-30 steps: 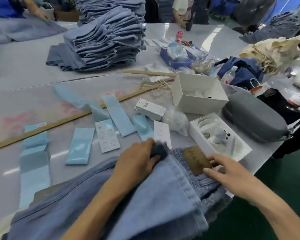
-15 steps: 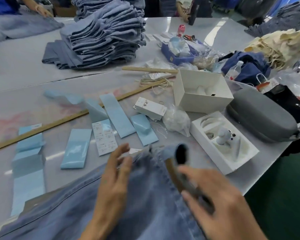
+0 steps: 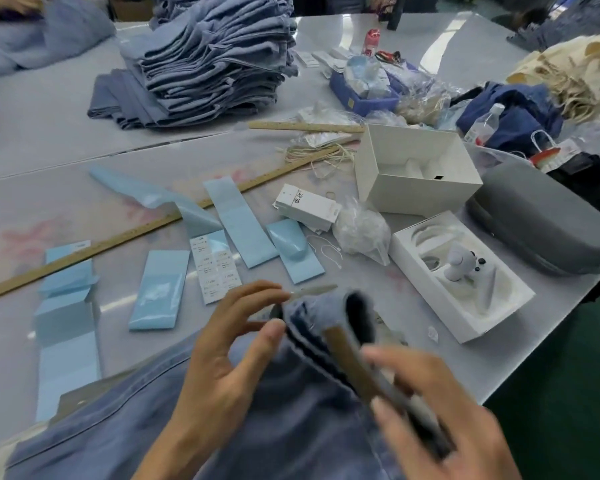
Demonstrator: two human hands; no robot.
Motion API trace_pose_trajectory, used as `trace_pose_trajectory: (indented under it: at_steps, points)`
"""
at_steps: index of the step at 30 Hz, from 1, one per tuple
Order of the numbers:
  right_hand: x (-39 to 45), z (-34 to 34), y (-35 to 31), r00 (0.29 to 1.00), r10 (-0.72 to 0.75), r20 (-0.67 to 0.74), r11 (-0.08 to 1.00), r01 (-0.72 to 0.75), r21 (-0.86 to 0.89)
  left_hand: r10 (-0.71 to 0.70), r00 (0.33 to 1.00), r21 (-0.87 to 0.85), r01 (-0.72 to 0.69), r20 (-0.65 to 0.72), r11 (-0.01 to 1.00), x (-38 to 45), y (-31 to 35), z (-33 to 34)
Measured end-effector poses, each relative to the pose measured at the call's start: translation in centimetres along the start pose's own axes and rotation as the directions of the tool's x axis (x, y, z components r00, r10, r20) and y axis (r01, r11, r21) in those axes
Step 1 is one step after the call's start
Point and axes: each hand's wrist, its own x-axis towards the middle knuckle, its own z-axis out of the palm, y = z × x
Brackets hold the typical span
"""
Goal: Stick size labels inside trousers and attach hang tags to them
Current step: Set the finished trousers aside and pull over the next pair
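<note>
My right hand is smeared with motion blur, so I can only say its fingers curl round the waistband of the trousers, over the brown patch; how tight the grip is I cannot tell. My left hand is clearer: thumb and fingers bent, pinching the folded denim edge just beside the waistband. A pale sliver pokes out past my left fingertips; whether it is a tag or a label I cannot make out. The trousers lie across the near edge of the worktop, under both hands, their lower part cut off by the frame.

Beyond my left hand lie the label sheet with print too small to read, and blue backing strips beside it. Past my right hand sits an open white box holding a small white device in a moulded tray. Farther off, a second white box stands open, its contents hard to tell. A grey case lies closed to the right. The jeans stack far beyond my left hand is cut off at the top.
</note>
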Motion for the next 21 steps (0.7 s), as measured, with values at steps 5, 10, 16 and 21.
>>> trace_pose_trajectory:
  at_steps: [5, 10, 16, 21]
  points:
    - [2.4, -0.3, 1.1, 0.949, 0.239, 0.203, 0.735, -0.314, 0.601, -0.167, 0.961, -0.022, 0.176, 0.22, 0.984, 1.2, 1.6, 4.2]
    - [1.8, 0.6, 2.4, 0.921, 0.326, 0.214, 0.709, -0.388, 0.589, -0.228, 0.931, -0.053, 0.252, 0.285, 0.966, 1.6, 1.0, 5.9]
    - [2.6, -1.3, 4.5, 0.866, 0.469, 0.171, 0.728, -0.489, 0.48, -0.399, 0.883, -0.274, 0.458, 0.248, 0.845, 1.0, -0.3, 5.4]
    - [2.9, -2.5, 5.2, 0.914, 0.396, -0.088, 0.912, -0.38, 0.155, -0.478, 0.866, -0.392, 0.494, 0.145, 0.776, 1.5, -0.3, 5.6]
